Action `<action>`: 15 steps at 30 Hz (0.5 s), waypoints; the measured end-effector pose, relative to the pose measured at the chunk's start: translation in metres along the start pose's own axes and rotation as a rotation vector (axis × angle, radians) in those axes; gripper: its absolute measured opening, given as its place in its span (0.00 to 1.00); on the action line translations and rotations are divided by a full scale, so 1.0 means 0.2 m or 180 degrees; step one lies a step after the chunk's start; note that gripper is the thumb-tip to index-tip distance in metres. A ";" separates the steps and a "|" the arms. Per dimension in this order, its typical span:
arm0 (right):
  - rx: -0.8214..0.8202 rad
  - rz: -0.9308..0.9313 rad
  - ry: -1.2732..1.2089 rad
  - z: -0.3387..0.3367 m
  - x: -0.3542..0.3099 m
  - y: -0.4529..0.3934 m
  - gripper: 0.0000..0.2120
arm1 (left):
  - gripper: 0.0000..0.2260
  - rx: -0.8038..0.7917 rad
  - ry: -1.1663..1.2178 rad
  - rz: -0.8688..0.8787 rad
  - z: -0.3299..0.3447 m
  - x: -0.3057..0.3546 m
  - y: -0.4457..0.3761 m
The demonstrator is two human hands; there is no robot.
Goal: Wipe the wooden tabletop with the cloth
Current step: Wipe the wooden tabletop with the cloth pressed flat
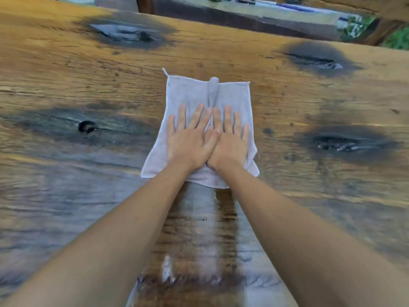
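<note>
Knotty wooden table (287,103) is seen with dark burnt-looking patches; the pale cloth (192,94) is laid flat mid-table, ridge bunched up its middle. It's pressed down by left hand (191,141) and right hand (230,142), fingers straight, thumbs overlapped, nothing gripped.

We have one wide-angle head view, looking forward and steeply down from close above the knotted brown wooden worktop (287,111), its near edge beneath us, its far edge near the frame's top.
</note>
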State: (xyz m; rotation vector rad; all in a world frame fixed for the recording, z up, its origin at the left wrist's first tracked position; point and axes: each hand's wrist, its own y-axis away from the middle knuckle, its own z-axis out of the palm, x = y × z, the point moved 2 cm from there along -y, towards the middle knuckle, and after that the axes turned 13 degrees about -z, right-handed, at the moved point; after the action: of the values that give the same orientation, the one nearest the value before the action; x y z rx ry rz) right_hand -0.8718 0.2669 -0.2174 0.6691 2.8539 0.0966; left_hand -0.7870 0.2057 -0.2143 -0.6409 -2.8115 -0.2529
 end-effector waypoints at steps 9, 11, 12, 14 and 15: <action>-0.0199 0.0219 0.0037 0.06 -0.04 0.75 0.32 | 0.32 -0.0177 -0.0033 -0.0052 0.03 -0.03 0.74; -0.0193 0.0319 0.0041 0.09 -0.03 0.92 0.31 | 0.32 -0.0173 0.0018 -0.0067 0.04 -0.04 0.91; -0.0204 0.0343 0.0049 0.10 -0.03 1.01 0.31 | 0.32 -0.0176 0.0044 -0.0060 0.04 -0.05 1.00; -0.0201 0.0341 0.0062 0.11 -0.05 1.19 0.31 | 0.31 -0.0157 0.0059 -0.0037 0.05 -0.06 1.17; -0.0166 0.0341 0.0052 0.12 -0.06 1.28 0.31 | 0.30 -0.0135 0.0052 -0.0022 0.06 -0.07 1.25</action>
State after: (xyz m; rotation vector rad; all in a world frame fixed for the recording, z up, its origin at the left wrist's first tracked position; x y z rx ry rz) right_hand -0.7461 0.4907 -0.2095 0.8138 2.8193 0.1931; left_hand -0.6652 0.4246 -0.2016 -0.6355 -2.7999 -0.3182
